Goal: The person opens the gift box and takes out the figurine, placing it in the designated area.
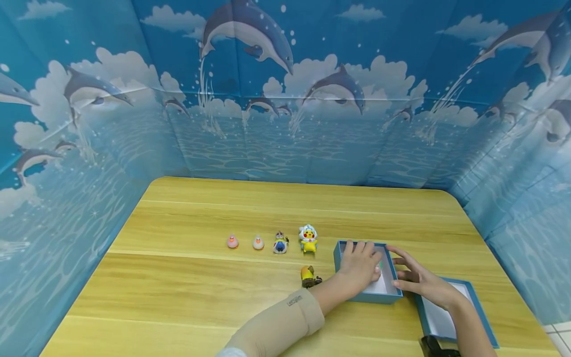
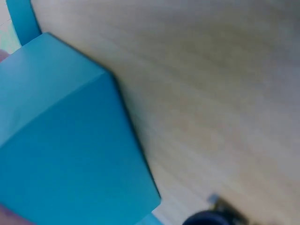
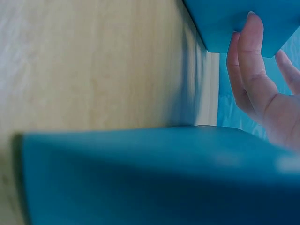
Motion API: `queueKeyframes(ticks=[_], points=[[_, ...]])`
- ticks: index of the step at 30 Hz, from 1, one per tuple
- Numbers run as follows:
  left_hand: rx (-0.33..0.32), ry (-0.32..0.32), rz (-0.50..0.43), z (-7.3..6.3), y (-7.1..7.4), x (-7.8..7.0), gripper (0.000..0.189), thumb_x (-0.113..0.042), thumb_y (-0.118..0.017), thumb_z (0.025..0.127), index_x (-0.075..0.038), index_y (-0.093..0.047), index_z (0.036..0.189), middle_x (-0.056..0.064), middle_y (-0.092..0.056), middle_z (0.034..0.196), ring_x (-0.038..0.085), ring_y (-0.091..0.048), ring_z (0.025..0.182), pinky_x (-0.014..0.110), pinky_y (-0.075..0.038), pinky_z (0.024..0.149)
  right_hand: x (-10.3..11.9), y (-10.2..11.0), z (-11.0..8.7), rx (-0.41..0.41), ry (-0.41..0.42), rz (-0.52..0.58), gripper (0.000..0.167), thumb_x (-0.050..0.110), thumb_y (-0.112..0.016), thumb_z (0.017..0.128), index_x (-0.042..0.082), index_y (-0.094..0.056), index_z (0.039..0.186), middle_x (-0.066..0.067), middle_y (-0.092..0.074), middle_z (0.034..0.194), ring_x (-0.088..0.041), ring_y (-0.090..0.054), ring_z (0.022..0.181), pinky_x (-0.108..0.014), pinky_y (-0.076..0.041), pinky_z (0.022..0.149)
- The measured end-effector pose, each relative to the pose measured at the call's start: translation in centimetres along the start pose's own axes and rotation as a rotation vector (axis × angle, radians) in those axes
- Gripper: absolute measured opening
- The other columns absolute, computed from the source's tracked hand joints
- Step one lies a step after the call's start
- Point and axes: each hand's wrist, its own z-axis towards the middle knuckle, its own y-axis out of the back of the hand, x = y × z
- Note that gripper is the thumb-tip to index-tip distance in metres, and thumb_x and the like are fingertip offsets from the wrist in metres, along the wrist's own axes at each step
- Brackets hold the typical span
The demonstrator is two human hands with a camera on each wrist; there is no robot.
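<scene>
My left hand (image 1: 359, 265) reaches down into a blue open box (image 1: 374, 297) with a white inside. Its fingers lie along the far part of the box, the fingertips hidden. A small green patch (image 1: 380, 266) shows beside the thumb; I cannot tell whether the hand holds it. My right hand (image 1: 424, 283) touches the box's right side from outside, its fingers spread and gently bent. In the right wrist view the fingertips (image 3: 253, 28) press against the blue wall. Left of the box lies a yellow and brown toy figure (image 1: 308, 275), close to the left forearm.
A row of small toys runs leftward from the box: a yellow figure in a white hat (image 1: 308, 240), a yellow and blue figure (image 1: 280, 244), a white duck (image 1: 258, 243) and a pink duck (image 1: 232, 242). The blue lid (image 1: 479, 310) lies inside up under the right forearm.
</scene>
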Motion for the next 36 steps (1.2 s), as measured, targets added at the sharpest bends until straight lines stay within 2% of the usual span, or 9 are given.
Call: queueKeyframes(ticks=[4,8,11,17,25,28,31,36], points=[[-0.030,-0.015,-0.021,-0.8,0.9,0.6,0.036,-0.055,-0.040,0.090,-0.043,-0.042,0.125,-0.016,-0.037,0.118,0.005,-0.033,0.115,0.033,-0.024,0.102,-0.1,0.0,0.0,0.000,-0.001,0.000,0.075,0.013,-0.052,0.093,0.019,-0.001,0.147,-0.030,-0.003,0.143,-0.055,-0.016,0.125,-0.049,-0.040,0.089],[-0.069,-0.037,-0.027,-1.5,1.5,1.3,0.035,-0.053,-0.042,0.091,-0.043,-0.043,0.124,-0.015,-0.038,0.114,0.005,-0.035,0.110,0.030,-0.027,0.097,-0.1,0.0,0.0,-0.002,-0.004,0.002,0.075,0.013,-0.052,0.093,0.019,-0.001,0.147,-0.031,-0.004,0.143,-0.055,-0.017,0.125,-0.049,-0.040,0.088],[-0.078,-0.059,-0.022,-2.1,1.7,1.8,0.036,-0.052,-0.041,0.092,-0.042,-0.043,0.127,-0.014,-0.038,0.113,0.005,-0.034,0.109,0.029,-0.028,0.092,-0.2,0.0,0.0,-0.002,0.001,0.003,0.075,0.012,-0.052,0.093,0.019,-0.001,0.147,-0.031,-0.005,0.143,-0.055,-0.017,0.125,-0.049,-0.040,0.089],[-0.081,-0.090,-0.023,-3.1,2.1,2.8,0.035,-0.049,-0.039,0.093,-0.040,-0.044,0.127,-0.012,-0.037,0.113,0.007,-0.035,0.109,0.029,-0.028,0.092,-0.2,-0.1,-0.1,-0.003,0.004,0.007,0.074,0.012,-0.051,0.093,0.018,-0.001,0.147,-0.029,-0.005,0.143,-0.054,-0.019,0.125,-0.048,-0.040,0.089],[-0.132,-0.113,-0.007,-4.5,2.5,4.6,0.034,-0.053,-0.042,0.091,-0.038,-0.047,0.121,-0.010,-0.038,0.109,0.007,-0.037,0.102,0.026,-0.029,0.086,-0.1,-0.1,0.1,0.004,-0.011,0.027,0.074,0.013,-0.051,0.093,0.018,-0.001,0.147,-0.029,-0.006,0.143,-0.053,-0.022,0.125,-0.039,-0.042,0.087],[-0.145,-0.116,0.004,-5.1,2.4,5.4,0.034,-0.054,-0.041,0.091,-0.038,-0.047,0.120,-0.010,-0.037,0.107,0.008,-0.036,0.099,0.026,-0.028,0.083,-0.1,-0.1,0.1,0.002,-0.014,0.024,0.074,0.013,-0.052,0.093,0.019,-0.001,0.147,-0.029,-0.005,0.143,-0.053,-0.021,0.125,-0.041,-0.041,0.088],[-0.153,-0.116,0.016,-5.7,2.3,6.2,0.037,-0.054,-0.042,0.090,-0.038,-0.046,0.123,-0.009,-0.037,0.107,0.008,-0.036,0.096,0.027,-0.029,0.083,-0.1,-0.1,0.0,-0.003,-0.012,0.016,0.074,0.013,-0.052,0.093,0.018,-0.002,0.147,-0.029,-0.005,0.143,-0.054,-0.021,0.124,-0.042,-0.041,0.088],[-0.176,-0.112,0.009,-6.8,2.0,7.6,0.039,-0.054,-0.044,0.090,-0.036,-0.048,0.124,-0.006,-0.040,0.109,0.011,-0.039,0.101,0.034,-0.033,0.094,-0.1,0.0,0.0,-0.005,-0.009,0.007,0.074,0.013,-0.052,0.093,0.018,-0.002,0.147,-0.028,-0.004,0.143,-0.054,-0.020,0.124,-0.043,-0.041,0.088]])
